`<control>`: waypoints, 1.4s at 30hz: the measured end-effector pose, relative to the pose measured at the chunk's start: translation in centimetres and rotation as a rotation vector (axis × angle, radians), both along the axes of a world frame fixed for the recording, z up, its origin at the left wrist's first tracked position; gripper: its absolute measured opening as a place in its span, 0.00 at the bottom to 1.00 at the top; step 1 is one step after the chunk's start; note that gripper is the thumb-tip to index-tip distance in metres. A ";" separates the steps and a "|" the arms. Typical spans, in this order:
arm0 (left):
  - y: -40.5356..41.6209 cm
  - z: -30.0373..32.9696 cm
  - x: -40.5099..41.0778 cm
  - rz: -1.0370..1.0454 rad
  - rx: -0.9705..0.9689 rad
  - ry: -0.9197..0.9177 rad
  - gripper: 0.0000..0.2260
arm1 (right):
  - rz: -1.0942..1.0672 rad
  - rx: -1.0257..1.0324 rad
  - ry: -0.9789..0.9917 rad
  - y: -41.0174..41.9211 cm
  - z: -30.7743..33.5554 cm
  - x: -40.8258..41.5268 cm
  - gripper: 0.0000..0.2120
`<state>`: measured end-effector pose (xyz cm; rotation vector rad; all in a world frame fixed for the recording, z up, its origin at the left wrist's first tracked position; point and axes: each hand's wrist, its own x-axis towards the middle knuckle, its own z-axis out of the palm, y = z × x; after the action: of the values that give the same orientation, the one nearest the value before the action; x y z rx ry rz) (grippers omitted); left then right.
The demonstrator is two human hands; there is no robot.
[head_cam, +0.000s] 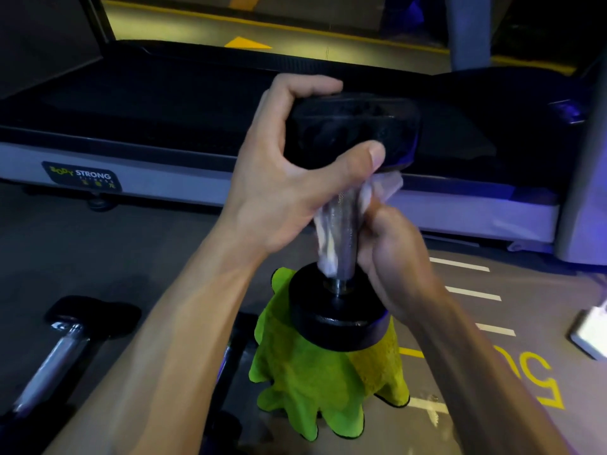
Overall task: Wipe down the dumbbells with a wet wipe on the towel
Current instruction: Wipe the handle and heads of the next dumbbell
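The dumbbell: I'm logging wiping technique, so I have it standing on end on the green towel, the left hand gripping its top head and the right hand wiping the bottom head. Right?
Not quite. The head view shows the right hand wrapping the wet wipe around the dumbbell's handle, not the bottom head. The rest holds.

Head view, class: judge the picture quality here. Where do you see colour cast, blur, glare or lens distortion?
Head view: dim, with a blue-violet cast over the treadmill; the wet wipe in the right hand is blurred; highlights glint along the chrome handle of the dumbbell the left hand holds; the white object at the right edge is overexposed; wide-angle bending curves the treadmill's edge.
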<state>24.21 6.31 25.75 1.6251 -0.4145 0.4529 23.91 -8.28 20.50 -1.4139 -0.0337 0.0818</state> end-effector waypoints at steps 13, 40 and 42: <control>0.4 0.0 0.2 -0.023 -0.022 0.011 0.25 | 0.021 -0.412 -0.329 0.6 -1.2 -1.0 0.17; 0.3 0.9 0.3 -0.124 -0.001 0.041 0.09 | -0.314 -0.489 -0.472 3.9 0.9 -0.6 0.07; 0.2 0.8 0.4 -0.117 0.004 0.047 0.11 | -0.322 -0.508 -0.474 3.3 0.9 -0.2 0.07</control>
<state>24.59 6.54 26.55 1.6027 -0.4729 0.3256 23.75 -4.99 21.40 -1.9004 -0.1860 -0.5473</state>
